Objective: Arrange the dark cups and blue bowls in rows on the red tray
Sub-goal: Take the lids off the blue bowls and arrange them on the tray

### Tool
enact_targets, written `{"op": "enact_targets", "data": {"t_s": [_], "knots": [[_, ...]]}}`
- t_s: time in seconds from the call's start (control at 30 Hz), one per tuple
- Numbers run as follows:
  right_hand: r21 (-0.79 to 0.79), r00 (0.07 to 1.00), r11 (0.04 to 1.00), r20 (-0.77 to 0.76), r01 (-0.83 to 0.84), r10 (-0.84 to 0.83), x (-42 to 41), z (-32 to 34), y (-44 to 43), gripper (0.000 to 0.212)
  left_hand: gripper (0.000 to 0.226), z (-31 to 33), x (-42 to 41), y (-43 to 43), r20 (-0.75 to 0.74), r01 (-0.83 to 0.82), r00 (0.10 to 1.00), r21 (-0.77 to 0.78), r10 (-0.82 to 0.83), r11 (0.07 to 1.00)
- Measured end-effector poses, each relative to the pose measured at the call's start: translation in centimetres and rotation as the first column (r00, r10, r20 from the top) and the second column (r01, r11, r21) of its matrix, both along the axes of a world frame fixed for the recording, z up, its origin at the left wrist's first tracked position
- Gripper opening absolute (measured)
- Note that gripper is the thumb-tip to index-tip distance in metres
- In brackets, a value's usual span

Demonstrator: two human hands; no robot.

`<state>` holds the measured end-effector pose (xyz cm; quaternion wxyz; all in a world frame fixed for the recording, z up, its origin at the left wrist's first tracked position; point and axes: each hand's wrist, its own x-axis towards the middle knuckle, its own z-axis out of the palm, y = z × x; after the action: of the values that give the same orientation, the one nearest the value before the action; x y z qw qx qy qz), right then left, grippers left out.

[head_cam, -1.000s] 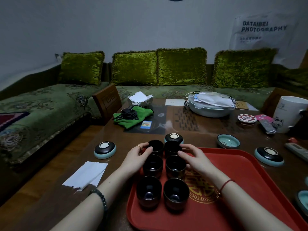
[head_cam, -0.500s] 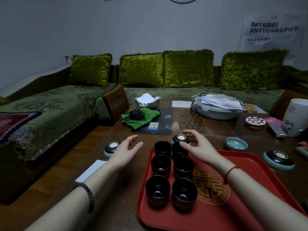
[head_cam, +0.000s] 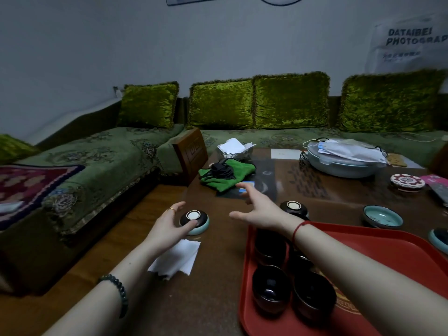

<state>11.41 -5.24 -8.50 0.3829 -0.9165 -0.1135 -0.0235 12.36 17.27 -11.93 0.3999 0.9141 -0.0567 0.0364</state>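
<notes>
Left hand (head_cam: pixel 167 226): grip spread, fingertips touching the upturned blue bowl (head_cam: pixel 194 221) on the desk (head_cam: pixel 213 287), at 9 o'clock of the red tray (head_cam: pixel 400 253). Right hand (head_cam: pixel 260 209): grip released, holding nothing, hovering (fingers splayed). Dark cups (head_cam: pixel 271 288): on the tray's left side, in rows.

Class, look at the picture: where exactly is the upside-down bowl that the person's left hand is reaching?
In the head view, the upside-down bowl sits on the wooden table, left of the red tray, just beyond the white paper, with the left hand on its near side.
</notes>
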Motion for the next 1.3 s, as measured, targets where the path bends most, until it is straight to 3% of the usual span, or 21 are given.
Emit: {"op": "enact_targets", "data": {"t_s": [0.4,0.63,0.97,1.13,1.3], "knots": [[-0.188,0.983,0.975,-0.161,-0.119,0.089,4.8,-4.4,6.3,0.086,0.076,-4.3,3.9,1.8,-0.045,0.011,0.999,0.037,-0.009,0.999],[-0.288,0.985,0.947,-0.142,-0.141,0.103,6.1,-5.9,7.9,0.083,0.075,-5.3,4.8,1.7,0.016,-0.014,1.0,0.151,0.012,0.988],[-0.158,0.991,0.983,-0.108,-0.09,0.073,6.0,-5.7,7.9,0.087,0.08,-4.8,4.6,1.7,0.08,-0.02,0.997,0.158,0.008,0.987],[-0.043,0.996,0.995,0.008,-0.085,0.086,5.5,-4.4,7.0,0.083,0.078,-3.2,4.0,1.6,0.143,-0.023,0.99,0.065,0.014,0.998],[0.081,0.989,0.991,0.115,-0.104,0.095,4.2,-2.3,5.3,0.08,0.067,-1.0,2.5,0.7,0.175,0.089,0.982,-0.12,-0.067,0.989]]}}
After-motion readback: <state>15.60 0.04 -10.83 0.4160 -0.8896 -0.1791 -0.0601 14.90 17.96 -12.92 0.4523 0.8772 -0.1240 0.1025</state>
